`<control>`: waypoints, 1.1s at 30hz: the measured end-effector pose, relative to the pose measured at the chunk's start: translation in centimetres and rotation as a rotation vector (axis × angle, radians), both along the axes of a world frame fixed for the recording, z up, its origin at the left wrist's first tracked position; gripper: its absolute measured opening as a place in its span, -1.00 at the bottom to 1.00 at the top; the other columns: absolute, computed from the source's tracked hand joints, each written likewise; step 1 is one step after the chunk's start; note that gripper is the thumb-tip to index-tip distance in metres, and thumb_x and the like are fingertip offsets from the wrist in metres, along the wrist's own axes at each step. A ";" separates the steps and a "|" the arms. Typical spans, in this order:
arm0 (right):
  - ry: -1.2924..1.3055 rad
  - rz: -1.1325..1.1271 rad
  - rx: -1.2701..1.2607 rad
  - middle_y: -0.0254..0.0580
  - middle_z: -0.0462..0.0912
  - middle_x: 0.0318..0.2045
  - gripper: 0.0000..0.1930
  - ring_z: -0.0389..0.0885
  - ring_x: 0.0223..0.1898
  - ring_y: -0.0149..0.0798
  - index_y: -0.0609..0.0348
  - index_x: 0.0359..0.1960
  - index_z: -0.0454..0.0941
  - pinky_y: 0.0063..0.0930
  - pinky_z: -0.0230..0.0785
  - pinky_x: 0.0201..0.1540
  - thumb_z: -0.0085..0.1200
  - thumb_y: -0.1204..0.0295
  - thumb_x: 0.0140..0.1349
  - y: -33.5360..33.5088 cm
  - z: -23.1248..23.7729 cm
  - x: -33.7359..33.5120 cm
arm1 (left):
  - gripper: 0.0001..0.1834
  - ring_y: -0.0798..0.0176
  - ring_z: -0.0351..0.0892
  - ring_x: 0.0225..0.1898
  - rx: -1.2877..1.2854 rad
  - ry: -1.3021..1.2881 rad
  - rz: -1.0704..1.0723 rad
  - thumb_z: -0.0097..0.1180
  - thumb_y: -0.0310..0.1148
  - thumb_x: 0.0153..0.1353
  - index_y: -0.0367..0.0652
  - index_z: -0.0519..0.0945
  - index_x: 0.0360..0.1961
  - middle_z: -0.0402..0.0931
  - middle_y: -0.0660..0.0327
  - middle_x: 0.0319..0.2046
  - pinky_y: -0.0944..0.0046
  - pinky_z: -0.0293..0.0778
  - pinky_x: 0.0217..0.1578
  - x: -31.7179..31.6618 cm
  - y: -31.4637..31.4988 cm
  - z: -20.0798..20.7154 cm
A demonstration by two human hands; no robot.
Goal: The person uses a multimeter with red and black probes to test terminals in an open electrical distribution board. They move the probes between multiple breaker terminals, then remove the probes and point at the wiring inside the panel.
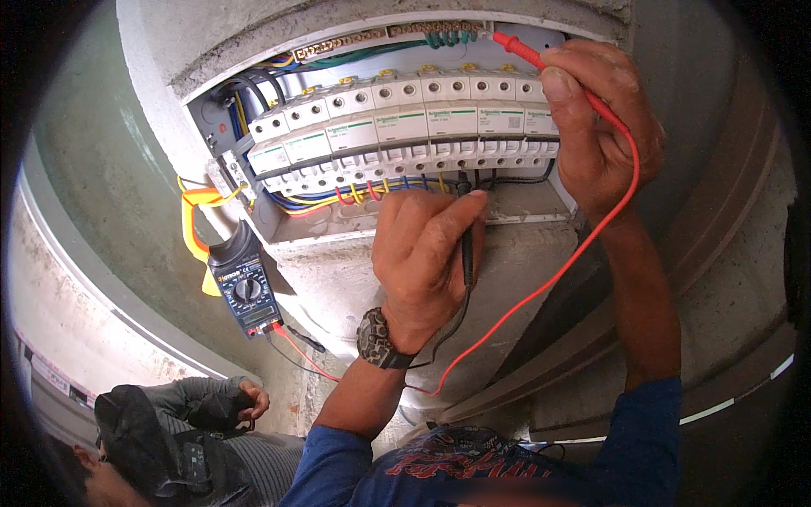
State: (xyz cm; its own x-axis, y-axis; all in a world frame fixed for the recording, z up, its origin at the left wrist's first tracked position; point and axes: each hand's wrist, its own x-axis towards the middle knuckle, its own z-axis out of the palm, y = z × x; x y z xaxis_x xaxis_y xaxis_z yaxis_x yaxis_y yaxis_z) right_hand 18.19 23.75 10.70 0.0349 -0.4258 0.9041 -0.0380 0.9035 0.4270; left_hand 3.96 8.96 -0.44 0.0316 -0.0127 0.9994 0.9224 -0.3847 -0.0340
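My left hand point(427, 245) is closed on a black test probe point(466, 245). Its tip points up at the lower terminals of the row of white circuit breakers point(397, 127). Higher up on the right, my right hand point(604, 118) pinches a red test probe point(519, 49), whose tip reaches the right end of the brass terminal bar point(431, 30) along the top of the box. Whether either tip touches metal is too small to tell. A black and orange clamp meter point(245, 283) hangs at the box's left side, and the red and black leads run from its bottom.
The breakers sit in an open wall box point(270, 221) with a white rim. Green wires point(452, 38) join the top bar; coloured wires point(338, 198) run below the breakers. The red lead point(524, 300) loops beneath my arms. Another person point(194, 431) is at lower left.
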 end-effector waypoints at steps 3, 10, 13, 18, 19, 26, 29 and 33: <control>0.011 -0.027 0.032 0.04 0.79 -0.08 -0.82 0.77 -0.04 -0.15 0.32 0.03 0.68 -0.29 0.62 0.06 0.22 0.64 0.43 0.1 0.0 0.0 | -0.58 0.12 0.62 -0.29 -0.008 0.004 -0.001 0.46 -0.71 0.05 -0.09 0.75 -0.07 0.67 0.18 -0.30 0.18 0.51 -0.23 -0.1 -0.2 0.0; 0.000 -0.012 0.025 0.03 0.80 -0.08 -0.81 0.77 -0.02 -0.15 0.33 0.05 0.66 -0.29 0.62 0.09 0.20 0.63 0.45 0.2 0.0 -0.1 | -0.60 0.12 0.63 -0.27 -0.006 0.002 -0.011 0.47 -0.71 0.06 -0.11 0.76 -0.08 0.67 0.17 -0.29 0.18 0.52 -0.22 -0.4 -0.2 0.0; -0.013 -0.023 0.025 0.04 0.80 -0.06 -0.81 0.78 -0.02 -0.14 0.33 0.05 0.66 -0.29 0.62 0.10 0.19 0.62 0.46 0.2 0.0 0.1 | -0.61 0.12 0.64 -0.26 -0.013 -0.003 -0.013 0.47 -0.70 0.07 -0.12 0.76 -0.08 0.67 0.17 -0.29 0.18 0.53 -0.21 -0.4 -0.3 -0.1; -0.007 -0.001 0.005 0.05 0.80 -0.06 -0.82 0.78 -0.02 -0.15 0.33 0.05 0.67 -0.28 0.61 0.11 0.18 0.62 0.46 0.1 -0.2 -0.1 | -0.61 0.12 0.64 -0.26 -0.017 0.006 -0.023 0.48 -0.70 0.06 -0.14 0.76 -0.07 0.68 0.18 -0.28 0.17 0.54 -0.21 -0.6 -0.5 -0.2; -0.002 -0.017 0.007 0.05 0.80 -0.06 -0.82 0.78 -0.02 -0.15 0.33 0.05 0.67 -0.28 0.61 0.11 0.18 0.62 0.46 0.1 -0.2 -0.1 | -0.61 0.12 0.64 -0.26 -0.012 0.014 -0.020 0.48 -0.69 0.06 -0.14 0.77 -0.07 0.68 0.18 -0.28 0.17 0.54 -0.21 -0.6 -0.4 -0.2; 0.008 -0.007 0.010 0.06 0.80 -0.07 -0.81 0.78 -0.02 -0.14 0.35 0.05 0.67 -0.26 0.62 0.12 0.18 0.65 0.45 0.1 -0.2 -0.2 | -0.53 0.05 0.60 -0.30 0.052 0.045 -0.048 0.46 -0.72 -0.04 -0.21 0.75 -0.05 0.66 0.16 -0.31 0.12 0.49 -0.29 -0.6 0.2 -0.1; -0.009 0.009 0.001 0.05 0.80 -0.08 -0.81 0.78 -0.02 -0.13 0.35 0.05 0.67 -0.25 0.62 0.12 0.19 0.65 0.45 0.2 -0.2 -0.1 | -0.55 0.06 0.61 -0.32 0.024 0.008 -0.045 0.45 -0.73 -0.04 -0.19 0.74 -0.07 0.67 0.17 -0.32 0.12 0.49 -0.29 -0.4 -0.2 -0.1; -0.006 0.012 0.022 0.04 0.80 -0.08 -0.81 0.78 -0.03 -0.14 0.34 0.05 0.67 -0.27 0.62 0.10 0.19 0.64 0.45 0.3 -0.2 -0.1 | -0.63 0.09 0.63 -0.29 -0.008 0.014 -0.044 0.46 -0.69 0.07 -0.15 0.74 -0.09 0.68 0.17 -0.32 0.15 0.52 -0.23 -0.4 -1.3 -0.4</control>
